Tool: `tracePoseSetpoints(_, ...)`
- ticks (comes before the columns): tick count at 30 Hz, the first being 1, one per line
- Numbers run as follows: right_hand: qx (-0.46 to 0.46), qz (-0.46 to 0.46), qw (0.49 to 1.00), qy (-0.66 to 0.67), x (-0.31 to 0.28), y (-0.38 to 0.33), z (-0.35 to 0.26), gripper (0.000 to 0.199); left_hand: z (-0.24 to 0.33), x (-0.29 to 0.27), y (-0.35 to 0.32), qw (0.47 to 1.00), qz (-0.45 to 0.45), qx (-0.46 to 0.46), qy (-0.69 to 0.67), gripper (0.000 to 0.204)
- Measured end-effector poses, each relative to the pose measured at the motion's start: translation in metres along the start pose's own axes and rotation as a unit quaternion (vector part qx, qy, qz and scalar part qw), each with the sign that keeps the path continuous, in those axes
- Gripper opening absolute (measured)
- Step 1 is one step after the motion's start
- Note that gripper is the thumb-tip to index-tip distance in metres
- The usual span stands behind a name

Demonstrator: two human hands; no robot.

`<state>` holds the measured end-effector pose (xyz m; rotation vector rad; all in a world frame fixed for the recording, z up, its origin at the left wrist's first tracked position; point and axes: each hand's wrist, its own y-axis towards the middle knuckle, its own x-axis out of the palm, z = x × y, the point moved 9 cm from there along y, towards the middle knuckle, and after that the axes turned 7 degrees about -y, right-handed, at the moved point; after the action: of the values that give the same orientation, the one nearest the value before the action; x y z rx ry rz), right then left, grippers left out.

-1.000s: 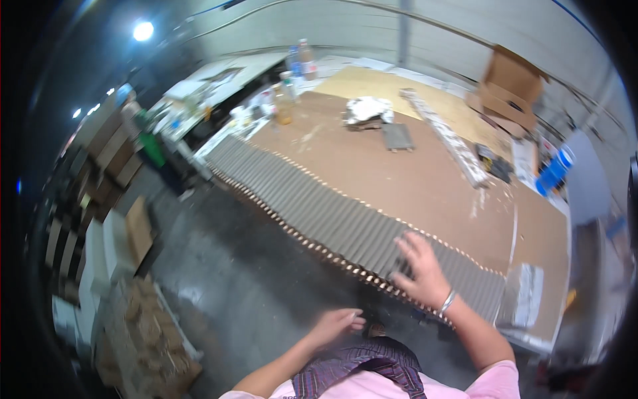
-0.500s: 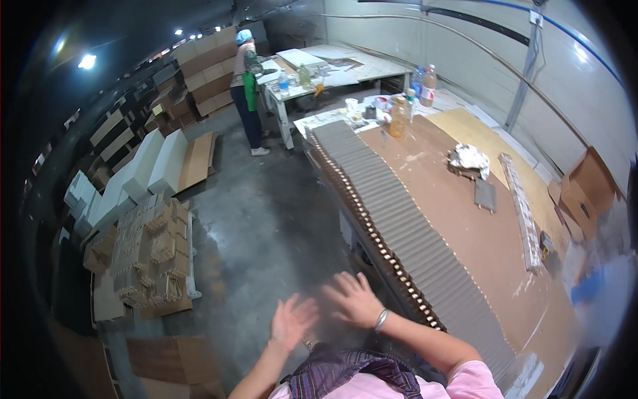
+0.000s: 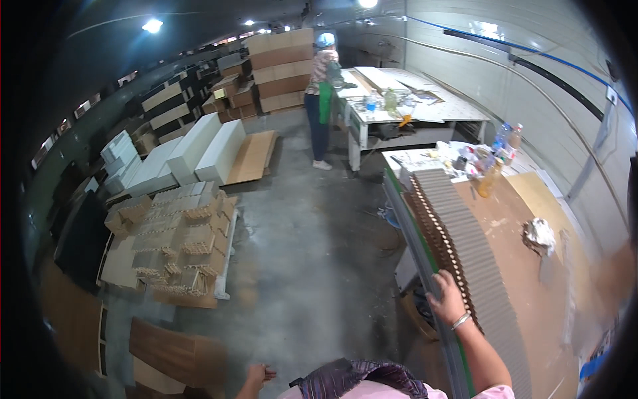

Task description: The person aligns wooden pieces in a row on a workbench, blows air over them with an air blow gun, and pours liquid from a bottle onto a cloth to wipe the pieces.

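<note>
My right hand [image 3: 446, 299], with a bracelet at the wrist, is at the table's left edge beside a long row of grey slats [image 3: 458, 226] with pale ends. Its fingers are apart and nothing shows in them; whether they touch the row's brown side or the edge I cannot tell. Down by my body, my left hand [image 3: 260, 374] hangs over the floor, its fingers stretched out and holding nothing. Along the table runs a green-trimmed edge [image 3: 430, 255].
A pallet stack of light wooden pieces [image 3: 179, 233] stands left on the grey floor [image 3: 286, 213]. Brown boards [image 3: 166, 352] lie near left. Bottles [image 3: 492, 178] and crumpled white material [image 3: 541, 234] sit on the brown tabletop [image 3: 512, 266]. Another person [image 3: 320, 100] works at a farther table [image 3: 445, 110].
My hands have separated: the right moved right to the slat row and table edge, the left moved down and left. My view has turned left.
</note>
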<state>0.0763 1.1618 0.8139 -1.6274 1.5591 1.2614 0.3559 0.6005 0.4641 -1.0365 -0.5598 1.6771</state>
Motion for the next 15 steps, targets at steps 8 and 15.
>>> tracePoseSetpoints(8, -0.124, -0.021, 0.992, 0.022, 0.245, 0.075, -0.174, 0.056, 0.340, 0.155, 0.005, 0.821, -0.318, 0.196, -0.433, 0.065)
tracePoseSetpoints(15, -0.069, -0.036, 0.985, -0.157, 0.220, 0.287, -0.083, 0.069, 0.495, 0.132, 0.036, 0.853, -0.285, 0.070, -0.431, 0.068)
